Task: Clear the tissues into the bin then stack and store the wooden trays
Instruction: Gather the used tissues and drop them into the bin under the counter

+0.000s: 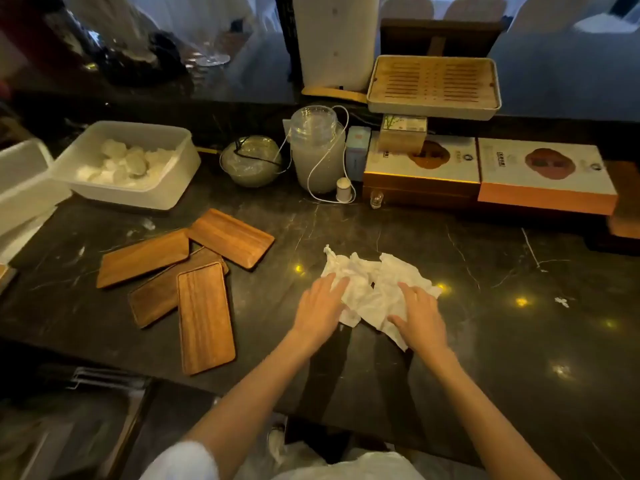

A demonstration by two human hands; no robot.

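Crumpled white tissues (367,289) lie in the middle of the dark marble counter (485,306). My left hand (320,311) rests flat on their left side, fingers spread. My right hand (420,315) presses on their right side, fingers apart. Neither hand has closed around the paper. Several flat wooden trays lie loose to the left: one near the front edge (205,317), one partly under it (156,299), one angled at the left (143,258) and one further back (231,237).
A white plastic tub (166,188) with white lumps stands at the back left. A glass bowl (251,161), a clear jar (317,150) with a white cable, boxes (540,178) and a slatted bamboo tray (433,84) line the back. A white bin bag (311,459) shows below the counter edge.
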